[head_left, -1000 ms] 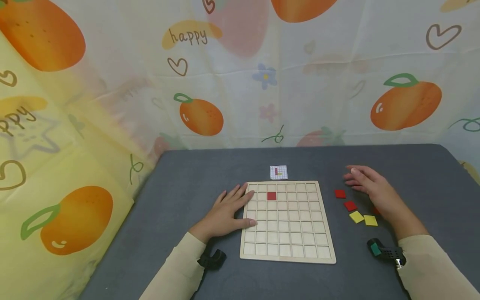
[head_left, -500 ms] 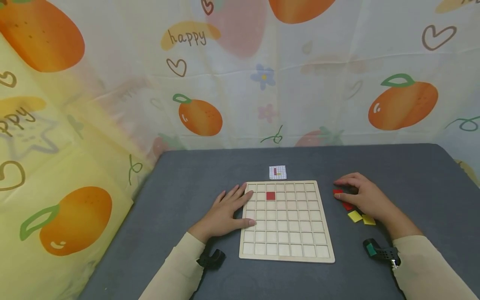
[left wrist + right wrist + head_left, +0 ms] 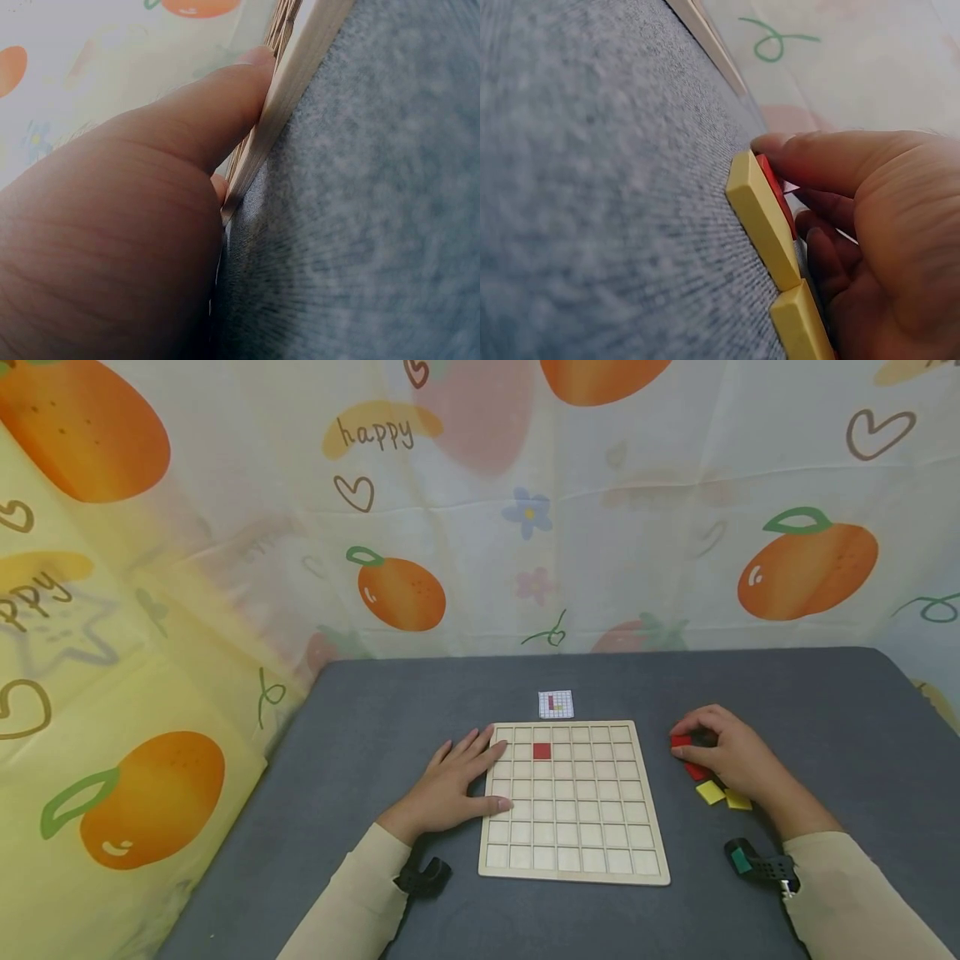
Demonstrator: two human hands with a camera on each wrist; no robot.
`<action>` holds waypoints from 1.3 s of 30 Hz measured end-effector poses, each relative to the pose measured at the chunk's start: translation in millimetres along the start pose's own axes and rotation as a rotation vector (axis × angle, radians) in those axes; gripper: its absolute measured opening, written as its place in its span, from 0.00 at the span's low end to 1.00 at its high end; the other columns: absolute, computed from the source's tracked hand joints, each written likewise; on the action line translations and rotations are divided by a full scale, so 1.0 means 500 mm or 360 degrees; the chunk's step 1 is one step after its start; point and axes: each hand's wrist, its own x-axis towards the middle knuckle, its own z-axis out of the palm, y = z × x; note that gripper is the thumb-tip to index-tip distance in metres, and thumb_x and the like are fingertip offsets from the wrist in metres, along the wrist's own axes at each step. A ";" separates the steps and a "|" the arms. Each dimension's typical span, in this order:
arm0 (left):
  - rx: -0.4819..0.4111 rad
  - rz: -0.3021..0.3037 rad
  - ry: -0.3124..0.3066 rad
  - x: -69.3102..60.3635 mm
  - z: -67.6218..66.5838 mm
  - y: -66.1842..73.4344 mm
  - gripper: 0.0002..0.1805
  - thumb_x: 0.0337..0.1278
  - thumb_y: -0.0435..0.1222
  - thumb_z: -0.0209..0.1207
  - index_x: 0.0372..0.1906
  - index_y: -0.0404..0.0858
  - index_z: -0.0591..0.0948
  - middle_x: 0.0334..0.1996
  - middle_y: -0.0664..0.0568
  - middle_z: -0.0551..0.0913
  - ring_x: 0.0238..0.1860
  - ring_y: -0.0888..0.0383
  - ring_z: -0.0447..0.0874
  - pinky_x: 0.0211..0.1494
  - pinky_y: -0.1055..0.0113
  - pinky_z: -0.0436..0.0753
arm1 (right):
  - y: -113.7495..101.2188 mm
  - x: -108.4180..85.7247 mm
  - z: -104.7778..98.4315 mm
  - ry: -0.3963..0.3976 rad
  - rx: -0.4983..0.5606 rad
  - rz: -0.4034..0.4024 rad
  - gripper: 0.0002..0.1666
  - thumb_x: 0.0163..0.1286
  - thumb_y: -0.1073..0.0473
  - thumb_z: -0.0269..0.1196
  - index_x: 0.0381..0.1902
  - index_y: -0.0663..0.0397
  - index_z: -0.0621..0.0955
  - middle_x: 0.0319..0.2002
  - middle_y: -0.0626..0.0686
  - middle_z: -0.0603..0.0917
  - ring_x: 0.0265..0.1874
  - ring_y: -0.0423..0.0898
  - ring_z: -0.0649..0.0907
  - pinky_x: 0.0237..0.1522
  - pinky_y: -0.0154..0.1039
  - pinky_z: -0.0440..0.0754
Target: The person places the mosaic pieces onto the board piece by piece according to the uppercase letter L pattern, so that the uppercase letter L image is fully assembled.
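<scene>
My left hand point(image 3: 450, 785) lies spread over the left edge of a wooden grid board point(image 3: 577, 852), fingertips and thumb resting on it. In the left wrist view the thumb point(image 3: 210, 105) presses on the board's rim. A red square tile point(image 3: 542, 751) sits in a cell of the second row. Right of the board, my right hand point(image 3: 738, 760) pinches a red tile point(image 3: 681, 741) between thumb and fingers. Below it lie another red tile point(image 3: 696, 772) and two yellow tiles, one nearer point(image 3: 710, 792) and one partly under the hand point(image 3: 738, 800).
A small card point(image 3: 556, 704) printed with a grid and coloured squares lies behind the board. The dark grey table point(image 3: 390, 710) carries everything. A fruit-patterned cloth point(image 3: 480, 527) hangs behind it. Each wrist wears a black strap mount, such as the right one point(image 3: 765, 864).
My right hand has come down and left from beyond the tiles, and its thumb and fingers have closed on the upper red tile. The left hand has stayed on the board.
</scene>
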 end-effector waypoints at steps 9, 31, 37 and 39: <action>0.0000 -0.0015 -0.0006 -0.002 -0.001 0.001 0.54 0.69 0.69 0.62 0.90 0.52 0.56 0.89 0.57 0.42 0.87 0.55 0.35 0.83 0.40 0.35 | -0.008 -0.003 0.004 0.0076 0.0028 0.0109 0.12 0.78 0.58 0.73 0.54 0.57 0.88 0.51 0.58 0.85 0.44 0.54 0.81 0.41 0.46 0.82; -0.0002 -0.0024 -0.0004 -0.002 -0.001 0.002 0.54 0.69 0.70 0.62 0.90 0.52 0.57 0.89 0.58 0.43 0.87 0.55 0.36 0.84 0.41 0.35 | -0.083 -0.005 0.042 0.0146 0.0375 -0.0025 0.13 0.80 0.58 0.71 0.54 0.60 0.88 0.42 0.55 0.89 0.29 0.52 0.82 0.28 0.39 0.78; -0.0008 -0.0018 -0.0005 -0.003 -0.003 0.004 0.54 0.70 0.69 0.62 0.90 0.51 0.57 0.89 0.57 0.43 0.88 0.54 0.36 0.83 0.41 0.35 | -0.116 -0.003 0.055 0.0067 0.0441 -0.0058 0.13 0.80 0.61 0.70 0.57 0.61 0.88 0.47 0.54 0.90 0.45 0.52 0.87 0.44 0.36 0.83; -0.0016 -0.0017 -0.0007 -0.003 -0.004 0.004 0.54 0.70 0.69 0.62 0.90 0.51 0.57 0.89 0.57 0.43 0.88 0.54 0.36 0.83 0.40 0.35 | -0.129 -0.004 0.058 0.0055 0.0433 -0.0056 0.12 0.80 0.61 0.70 0.56 0.60 0.88 0.47 0.54 0.90 0.46 0.54 0.86 0.44 0.37 0.83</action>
